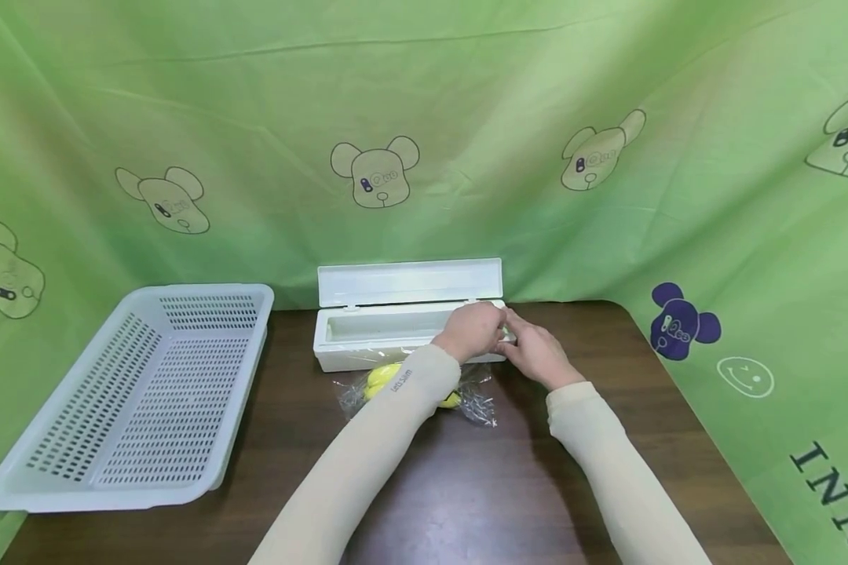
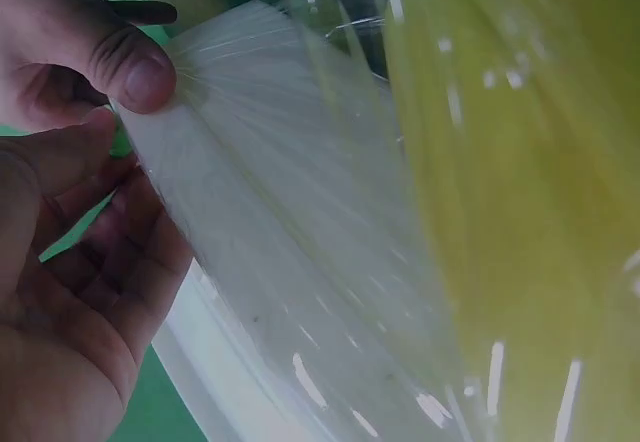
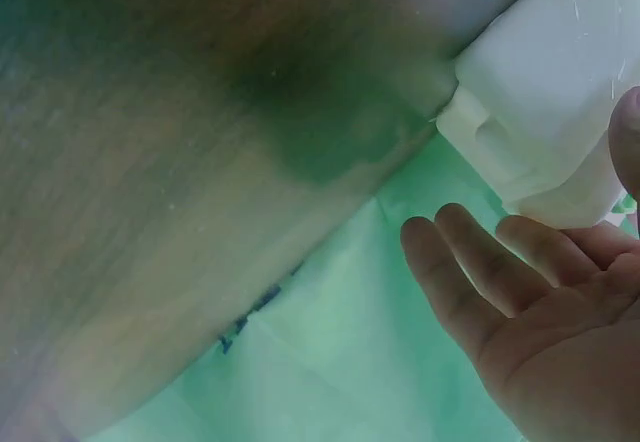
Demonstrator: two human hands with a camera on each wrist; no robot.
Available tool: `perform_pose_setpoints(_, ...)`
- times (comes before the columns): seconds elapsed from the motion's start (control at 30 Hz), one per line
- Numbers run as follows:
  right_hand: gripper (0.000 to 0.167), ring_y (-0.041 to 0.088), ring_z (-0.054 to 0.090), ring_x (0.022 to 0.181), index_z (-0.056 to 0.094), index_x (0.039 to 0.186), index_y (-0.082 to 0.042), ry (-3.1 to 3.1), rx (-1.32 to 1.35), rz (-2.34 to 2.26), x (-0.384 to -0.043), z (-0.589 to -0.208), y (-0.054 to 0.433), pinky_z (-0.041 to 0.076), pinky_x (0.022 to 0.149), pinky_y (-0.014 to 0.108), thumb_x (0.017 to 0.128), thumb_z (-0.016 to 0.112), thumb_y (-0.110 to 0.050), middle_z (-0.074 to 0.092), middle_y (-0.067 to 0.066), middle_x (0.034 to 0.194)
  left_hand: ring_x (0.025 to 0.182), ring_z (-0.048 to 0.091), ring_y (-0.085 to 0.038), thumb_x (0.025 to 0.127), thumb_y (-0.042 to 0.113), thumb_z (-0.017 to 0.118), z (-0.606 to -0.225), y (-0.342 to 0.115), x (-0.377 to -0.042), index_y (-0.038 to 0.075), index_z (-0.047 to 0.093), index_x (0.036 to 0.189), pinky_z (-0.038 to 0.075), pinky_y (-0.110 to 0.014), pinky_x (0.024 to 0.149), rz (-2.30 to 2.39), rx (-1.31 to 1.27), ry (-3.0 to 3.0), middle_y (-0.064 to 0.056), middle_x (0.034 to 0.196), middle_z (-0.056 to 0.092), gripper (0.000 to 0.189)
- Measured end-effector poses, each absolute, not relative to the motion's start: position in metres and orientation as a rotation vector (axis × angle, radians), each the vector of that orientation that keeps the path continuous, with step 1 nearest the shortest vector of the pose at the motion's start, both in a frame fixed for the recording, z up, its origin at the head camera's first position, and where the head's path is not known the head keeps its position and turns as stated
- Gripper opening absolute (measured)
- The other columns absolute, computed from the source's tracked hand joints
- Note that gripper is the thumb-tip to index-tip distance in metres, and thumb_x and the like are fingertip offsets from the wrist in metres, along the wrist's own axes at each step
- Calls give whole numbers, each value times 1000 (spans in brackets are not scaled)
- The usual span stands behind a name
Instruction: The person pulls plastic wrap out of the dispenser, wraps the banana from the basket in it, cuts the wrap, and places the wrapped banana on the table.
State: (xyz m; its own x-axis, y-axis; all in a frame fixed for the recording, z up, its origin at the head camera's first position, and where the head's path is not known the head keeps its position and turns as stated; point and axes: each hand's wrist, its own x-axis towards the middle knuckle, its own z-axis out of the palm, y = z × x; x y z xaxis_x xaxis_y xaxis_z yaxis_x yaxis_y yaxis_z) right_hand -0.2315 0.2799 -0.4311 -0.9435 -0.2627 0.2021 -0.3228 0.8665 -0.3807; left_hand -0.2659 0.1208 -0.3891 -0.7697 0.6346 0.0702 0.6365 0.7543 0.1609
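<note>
Both hands meet at the right end of a long white box [image 1: 374, 359] with its lid raised. My left hand [image 1: 475, 326] pinches the edge of clear cling film [image 2: 290, 162] at the box's corner, its fingers curled behind that edge. With its thumb on the film, my right hand [image 1: 537, 355] pinches the same corner, where creases gather; its other fingers [image 3: 470, 272] stretch out past the end of the box. Yellow rounded things [image 1: 384, 377] lie in crumpled clear film before the box, partly hidden by the left sleeve.
At the left of the dark wooden table [image 1: 466, 486] stands a white perforated basket [image 1: 228, 439]. The raised lid [image 1: 410, 282] leans toward a green curtain [image 1: 268, 102] with printed bear heads, which hangs along the back and the right side.
</note>
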Motion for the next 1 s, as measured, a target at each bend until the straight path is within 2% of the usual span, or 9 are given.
perform_pose_setpoints(0.33, 68, 51, 57, 117, 37, 150, 8, -2960, 389, 476, -224, -425, 273, 48, 87, 63, 97, 68, -22, 42, 27, 150, 85, 66, -15, 93, 25, 73, -386, 122, -264, 13, 73, 93, 55, -29, 78, -252, -1076, -2943, 0, 93, 71, 12)
perform_pose_setpoints(0.57, 70, 49, 57, 118, 37, 150, 9, -2969, 368, 418, -223, -425, 270, 49, 86, 63, 97, 68, -25, 42, 28, 149, 91, 69, -18, 90, 33, 77, -383, 120, -264, 10, 74, 104, 54, -29, 84, -246, -1108, -2954, -3, 99, 73, 27)
perform_pose_setpoints(0.8, 66, 48, 57, 118, 40, 148, 9, -2950, 380, 381, -222, -427, 270, 51, 83, 61, 97, 67, -22, 45, 28, 147, 89, 68, -18, 92, 15, 72, -383, 118, -264, 9, 72, 96, 54, -29, 84, -301, -1078, -2992, -3, 97, 72, 8)
perform_pose_setpoints(1.0, 69, 48, 58, 117, 39, 148, 10, -2955, 385, 359, -224, -426, 271, 52, 81, 60, 97, 68, -26, 44, 28, 148, 88, 68, -16, 91, 17, 72, -381, 118, -261, 13, 73, 95, 56, -32, 76, -194, -983, -2997, -1, 98, 72, 6)
